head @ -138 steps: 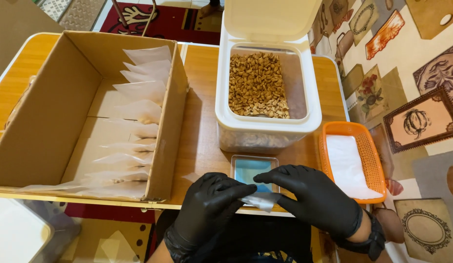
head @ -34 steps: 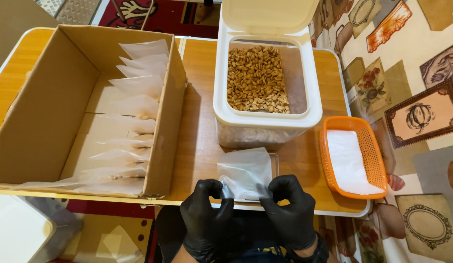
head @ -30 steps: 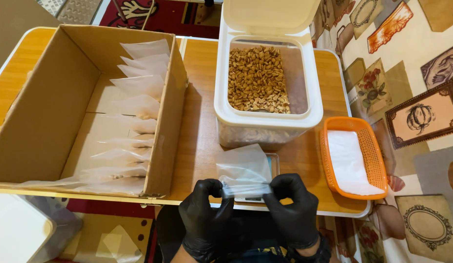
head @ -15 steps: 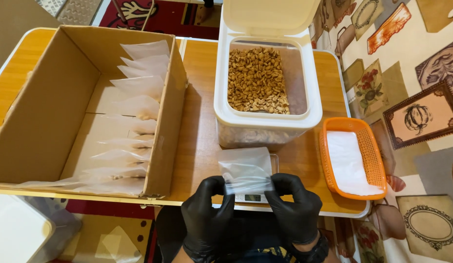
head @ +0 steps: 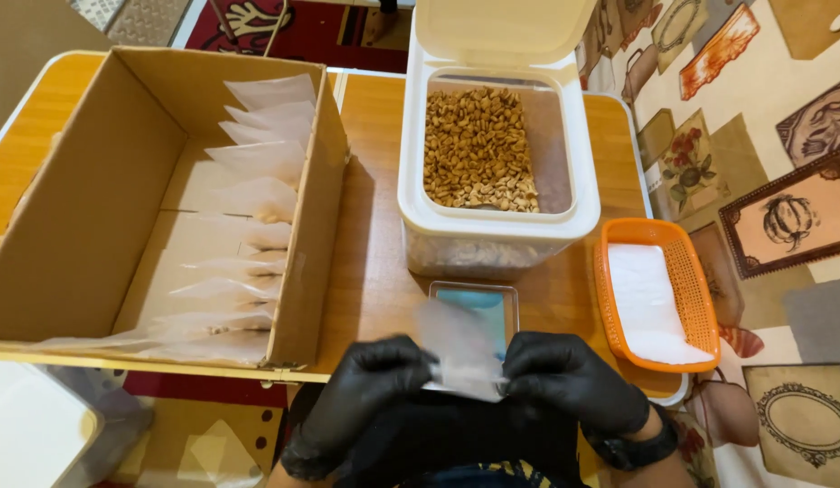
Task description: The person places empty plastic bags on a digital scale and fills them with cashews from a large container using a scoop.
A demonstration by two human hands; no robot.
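— Where's the clear pouch (head: pixel 460 348)?
— Pinched between both gloved hands, left hand (head: pixel 370 389) and right hand (head: pixel 573 380), above the small scale (head: pixel 474 307) at the desk's (head: pixel 375 262) six o'clock edge.
— Its lie?
— Blurred; bottom edge runs nine to three, body leaning toward twelve.

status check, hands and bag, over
Left hand and right hand both pinching small clear bag over scale. Bag looks empty. Nothing in the way.
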